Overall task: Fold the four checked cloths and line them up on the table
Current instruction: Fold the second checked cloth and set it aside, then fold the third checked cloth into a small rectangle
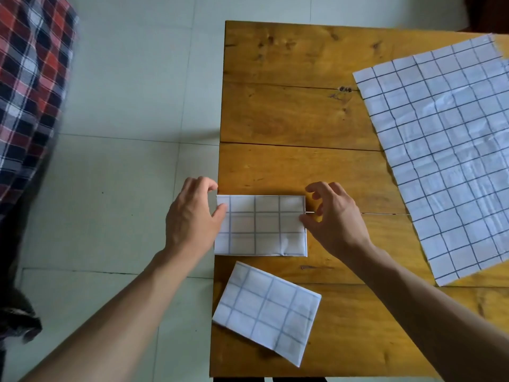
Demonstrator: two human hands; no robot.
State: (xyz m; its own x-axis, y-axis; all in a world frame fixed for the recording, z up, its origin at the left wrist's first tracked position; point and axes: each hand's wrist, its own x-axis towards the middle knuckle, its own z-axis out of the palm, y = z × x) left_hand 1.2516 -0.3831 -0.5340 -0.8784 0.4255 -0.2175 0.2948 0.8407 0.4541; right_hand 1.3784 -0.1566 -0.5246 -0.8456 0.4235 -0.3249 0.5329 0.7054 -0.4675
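Head view, folded checked cloth (264, 226) flat, rectangular

**Cloths along the table's left edge**

On the table (289, 119), one folded cloth (261, 226) lies at centre frame, a second folded cloth (268, 311) tilted just below it, and an unfolded cloth (446, 150) spreads at right.

One wide head-worn camera looks steeply down from above the person's arms, close over the near left corner of a wooden table (289, 111), with pale tiled floor (124, 106) filling the left half of the view
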